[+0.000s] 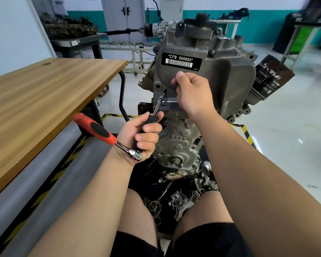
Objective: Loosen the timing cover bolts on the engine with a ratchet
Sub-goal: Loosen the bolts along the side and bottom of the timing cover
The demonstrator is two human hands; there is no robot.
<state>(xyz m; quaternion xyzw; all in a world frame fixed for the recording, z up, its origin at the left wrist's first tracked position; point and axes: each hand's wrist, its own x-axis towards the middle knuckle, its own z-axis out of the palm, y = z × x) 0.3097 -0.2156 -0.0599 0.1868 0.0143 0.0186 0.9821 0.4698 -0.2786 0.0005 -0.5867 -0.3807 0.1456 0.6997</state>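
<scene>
**At the engine (228, 43), a ratchet (100, 129) is applied**

The timing cover (230, 78) is touched by the right hand (193, 93), fingers curled; a grip cannot be confirmed. The ratchet's extension bar (158, 103) is clasped in the left hand (139, 134), its tip just left of the right hand.

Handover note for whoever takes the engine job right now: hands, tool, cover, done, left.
Left hand: grips the black base of the extension, ratchet head by the wrist, red handle pointing left.
Right hand: grips the timing cover, bracing it.
Tool: the extension tip is seated at the cover's lower-left edge.
Done: tool in place; whether any bolt is already loose cannot be told.
Left: swing the handle to break this bolt, then work round the rest.
</scene>
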